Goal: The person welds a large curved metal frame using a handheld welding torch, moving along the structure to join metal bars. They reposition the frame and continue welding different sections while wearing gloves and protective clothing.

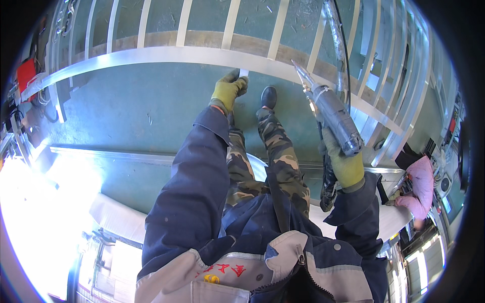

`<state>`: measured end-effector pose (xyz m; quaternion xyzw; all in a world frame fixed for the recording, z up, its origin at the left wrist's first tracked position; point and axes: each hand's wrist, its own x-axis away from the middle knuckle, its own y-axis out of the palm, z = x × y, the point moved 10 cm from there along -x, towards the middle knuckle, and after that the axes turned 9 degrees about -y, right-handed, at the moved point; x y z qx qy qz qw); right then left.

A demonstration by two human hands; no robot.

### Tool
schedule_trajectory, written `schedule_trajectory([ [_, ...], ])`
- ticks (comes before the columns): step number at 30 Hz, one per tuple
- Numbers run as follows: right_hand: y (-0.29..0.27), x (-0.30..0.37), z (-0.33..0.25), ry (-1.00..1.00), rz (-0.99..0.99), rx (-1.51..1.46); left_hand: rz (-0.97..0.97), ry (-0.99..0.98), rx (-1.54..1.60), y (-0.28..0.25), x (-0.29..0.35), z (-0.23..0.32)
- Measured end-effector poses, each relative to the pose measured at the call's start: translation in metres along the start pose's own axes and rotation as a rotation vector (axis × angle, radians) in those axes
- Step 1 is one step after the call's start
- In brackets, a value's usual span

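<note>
My left hand [228, 92], in a yellow-green work glove, is closed at the near edge of a long silver metal rail [166, 54]. Its fingers pinch a short pale metal piece [244, 73] that meets the rail; whether the two are joined I cannot tell. My right hand [346, 164], gloved alike, is closed around a dark grey, tape-wrapped welding torch [337, 117]. The torch's narrow metal nose tilts up and left, its tip appearing over the rail. Parallel silver bars [230, 22] run away from the rail like a fence panel.
A shiny wrapped cable [337, 43] rises beside the torch. Behind the rail runs a brown beam [207, 39]. Another metal strip [116, 155] crosses behind my legs. A red box [26, 76] stands far left. A person in a pink top [420, 187] is at the right. Glare floods the lower left.
</note>
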<state>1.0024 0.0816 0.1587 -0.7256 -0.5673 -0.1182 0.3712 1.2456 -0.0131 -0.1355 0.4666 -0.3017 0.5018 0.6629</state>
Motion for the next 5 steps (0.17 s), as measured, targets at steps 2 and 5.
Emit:
schedule_trajectory([
  [2, -0.0011, -0.0018, 0.0031, 0.009, -0.002, 0.01, 0.001, 0.002, 0.014, 0.002, 0.0015, 0.0012],
  [5, -0.0007, -0.0024, 0.0058, 0.022, -0.011, 0.013, -0.019, 0.014, -0.01, -0.0009, -0.0044, -0.0005],
])
